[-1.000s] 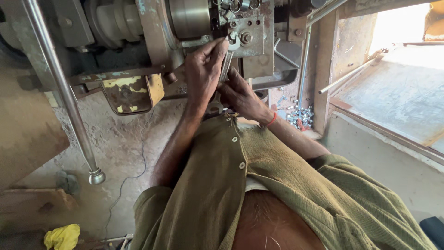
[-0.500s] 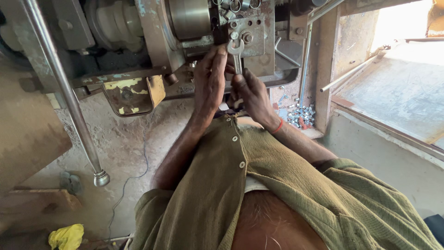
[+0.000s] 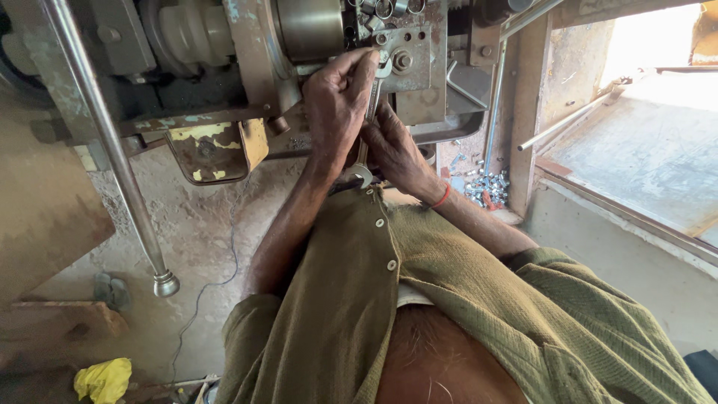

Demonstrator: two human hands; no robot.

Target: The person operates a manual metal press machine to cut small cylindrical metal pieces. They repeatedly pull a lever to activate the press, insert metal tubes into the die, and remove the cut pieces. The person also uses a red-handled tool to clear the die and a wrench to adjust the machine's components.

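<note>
**Both hands on a spanner at the machine's bolt**

Seen from above, over an olive-green buttoned shirt (image 3: pixel 449 299). Left hand (image 3: pixel 338 101) clenched around the upper shank of a slim, silver steel combination spanner (image 3: pixel 372 112), fingertips curled near its open-jawed head. Right hand (image 3: pixel 395 150) wrapped around the lower part of the same shank, just beneath and touching the left, with a thin red band (image 3: pixel 443 197) on its wrist. Spanner held nearly upright in the view, long axis running from the ring end (image 3: pixel 359 176) near the shirt collar up to the open end, which pointed up at a grey hexagonal bolt head (image 3: pixel 402 60). Open end set at or just beside that bolt; exact seating could not be told, being partly hidden by the fingers. Bolt fixed in a worn grey steel plate (image 3: pixel 419 52) with several small holes, beside a smooth cylindrical steel chuck (image 3: pixel 308 28). To the left, a long polished steel lever with a knob end (image 3: pixel 112 150) slanted down over the rough concrete floor (image 3: pixel 202 232). A chipped yellow-painted metal tray (image 3: pixel 213 150) hung below the machine body. Small shiny metal parts (image 3: pixel 486 185) lay in a heap near the right forearm. A crumpled yellow cloth (image 3: pixel 103 378) lay on the floor, well apart.
</note>
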